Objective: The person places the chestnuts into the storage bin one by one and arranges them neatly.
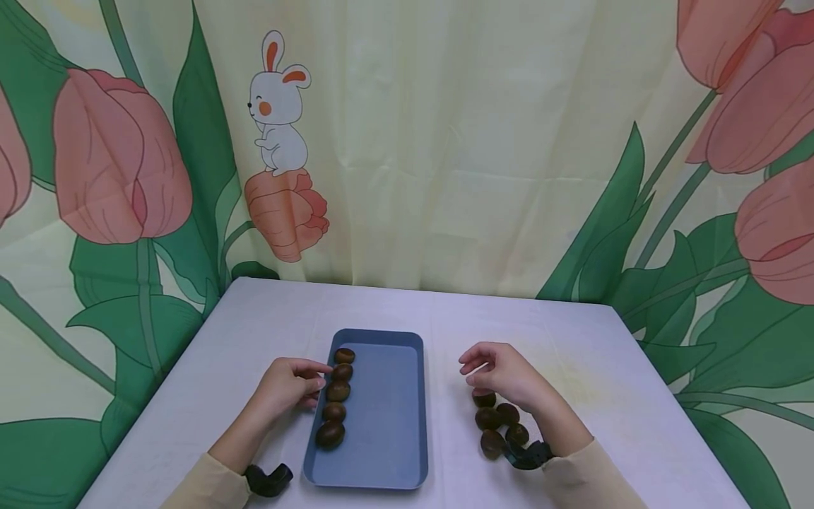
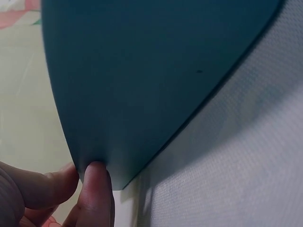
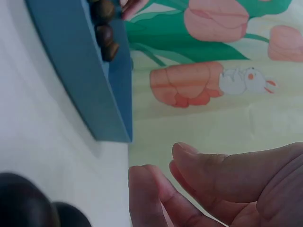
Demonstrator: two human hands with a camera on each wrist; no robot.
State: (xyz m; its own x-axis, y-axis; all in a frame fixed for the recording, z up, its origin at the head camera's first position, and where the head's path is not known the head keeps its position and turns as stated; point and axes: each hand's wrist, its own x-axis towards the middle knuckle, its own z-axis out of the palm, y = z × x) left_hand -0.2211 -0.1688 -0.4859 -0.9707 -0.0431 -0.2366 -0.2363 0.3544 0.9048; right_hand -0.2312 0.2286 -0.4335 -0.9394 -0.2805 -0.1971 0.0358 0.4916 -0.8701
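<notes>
A blue rectangular tray (image 1: 388,410) lies on the table, with several brown chestnuts (image 1: 333,412) lined up inside along its left wall. My left hand (image 1: 287,385) is at the tray's left side and pinches its rim; in the left wrist view a fingertip (image 2: 96,177) rests against the outer wall. My right hand (image 1: 509,373) hovers above several loose chestnuts (image 1: 488,418) to the right of the tray. Its fingers are loosely bent, and in the right wrist view nothing sits between thumb (image 3: 213,172) and fingers. The hand partly covers the farthest loose chestnut.
A white cloth covers the table (image 1: 509,318). Behind it hangs a cream curtain (image 1: 445,141) printed with tulips, leaves and a rabbit on a carrot. A black strap (image 1: 529,455) sits at the right wrist, and another black strap (image 1: 268,481) at the left.
</notes>
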